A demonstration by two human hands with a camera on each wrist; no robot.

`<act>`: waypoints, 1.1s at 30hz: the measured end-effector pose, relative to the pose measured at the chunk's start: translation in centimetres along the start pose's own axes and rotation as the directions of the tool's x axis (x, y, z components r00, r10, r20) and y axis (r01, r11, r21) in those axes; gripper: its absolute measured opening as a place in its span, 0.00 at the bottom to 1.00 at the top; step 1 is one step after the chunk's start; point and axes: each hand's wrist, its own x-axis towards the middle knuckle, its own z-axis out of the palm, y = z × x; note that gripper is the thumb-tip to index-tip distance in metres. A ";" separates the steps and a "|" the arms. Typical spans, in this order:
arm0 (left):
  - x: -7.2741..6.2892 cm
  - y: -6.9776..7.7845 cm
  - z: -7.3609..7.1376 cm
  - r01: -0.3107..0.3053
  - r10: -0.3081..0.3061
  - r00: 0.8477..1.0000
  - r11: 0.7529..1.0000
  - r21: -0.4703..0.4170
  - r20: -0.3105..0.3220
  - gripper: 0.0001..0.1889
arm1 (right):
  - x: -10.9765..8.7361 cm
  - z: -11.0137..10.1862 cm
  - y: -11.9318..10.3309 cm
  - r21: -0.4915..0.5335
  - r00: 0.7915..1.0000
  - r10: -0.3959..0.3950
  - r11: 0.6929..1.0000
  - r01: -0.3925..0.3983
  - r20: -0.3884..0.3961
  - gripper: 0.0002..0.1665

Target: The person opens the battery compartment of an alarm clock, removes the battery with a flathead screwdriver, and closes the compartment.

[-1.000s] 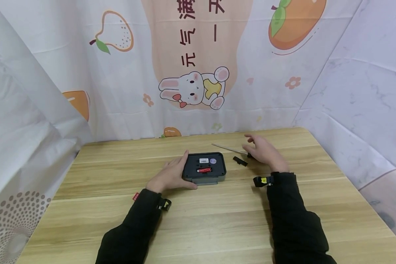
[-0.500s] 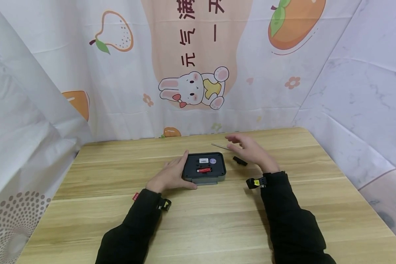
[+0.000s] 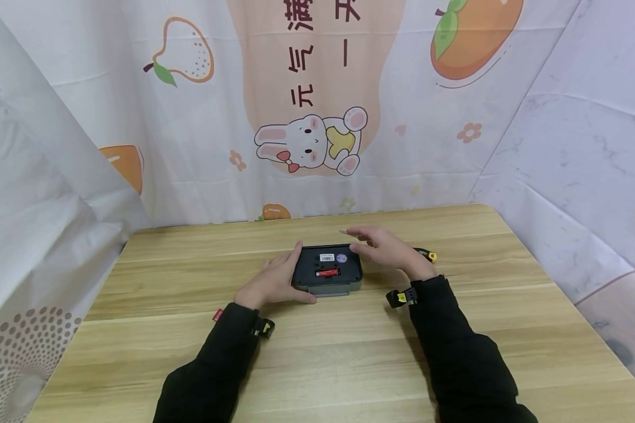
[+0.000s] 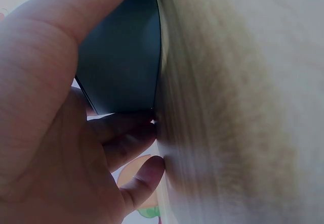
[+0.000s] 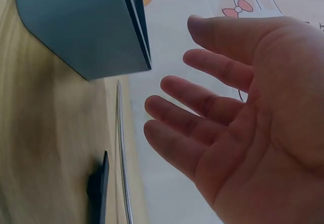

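Note:
A dark rounded-rectangular device (image 3: 308,261) lies on the table, with stickers and a red battery (image 3: 327,272) in a slot on its upper face. My left hand (image 3: 270,281) holds its left end, thumb along the front and fingers at the back. In the left wrist view several fingers touch the device (image 4: 124,57). Beside the right end hovers my right hand (image 3: 386,249), fingers spread and holding nothing; a gap separates it from the device in the right wrist view. Beneath that hand are a screwdriver (image 3: 426,254) and a small black cover (image 5: 98,193), hidden in the head view.
The wooden table (image 3: 317,364) ends at the back against a printed curtain (image 3: 190,147). The screwdriver's metal shaft (image 5: 122,148) lies along the table behind the cover. More pale cloth hangs at both sides.
My right hand has moved left from the screwdriver's handle to near the device's right end, now covering the small black cover. The left hand and the device have stayed put.

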 end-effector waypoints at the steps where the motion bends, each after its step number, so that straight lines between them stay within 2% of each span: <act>1: 0.0 0.0 0.0 -0.001 0.001 1.000 1.000 -0.001 0.002 0.70 | 0.0 0.1 0.0 0.003 1.000 0.002 1.000 -0.002 0.009 0.28; 11: -0.1 0.0 0.0 0.014 -0.013 1.000 1.000 -0.007 0.012 0.70 | 0.3 1.0 -0.1 -0.013 0.993 0.078 0.997 -0.077 0.091 0.31; 19: -0.1 0.1 -0.1 0.010 -0.010 1.000 1.000 0.004 0.009 0.70 | 0.4 1.6 0.3 -0.050 0.992 0.044 0.998 -0.039 0.116 0.31; 33: -0.1 0.1 -0.1 0.007 -0.007 1.000 1.000 0.006 0.015 0.70 | 0.6 1.8 0.2 -0.044 0.987 0.085 0.996 -0.080 0.134 0.32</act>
